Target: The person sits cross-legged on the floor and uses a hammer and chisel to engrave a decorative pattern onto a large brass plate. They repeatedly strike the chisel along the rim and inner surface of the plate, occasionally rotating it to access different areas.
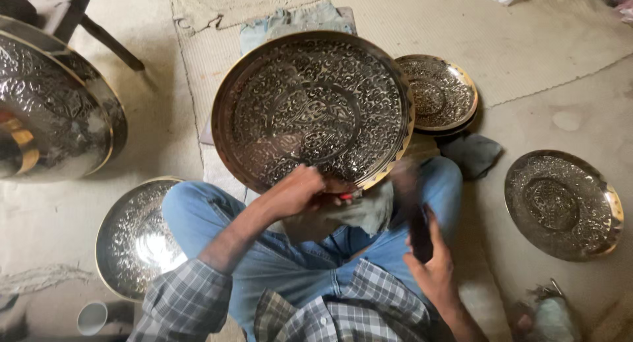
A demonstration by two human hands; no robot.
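A large round engraved metal tray (pixel 313 108) rests tilted against my crossed legs in blue jeans. My left hand (pixel 300 190) is closed at the tray's lower rim, gripping a small tool with a red part, over a grey cloth (pixel 369 210) on my lap. My right hand (pixel 428 256) is raised beside my right knee and holds a dark handled tool (pixel 415 223), blurred by motion.
Engraved metal plates lie around me: a small one (pixel 438 91) behind the tray, one (pixel 560 203) at right, one (pixel 135 240) by my left knee, big ones (pixel 53 104) at far left. A white cup (pixel 92 317) stands at bottom left. Woven mat (pixel 501 32) ahead.
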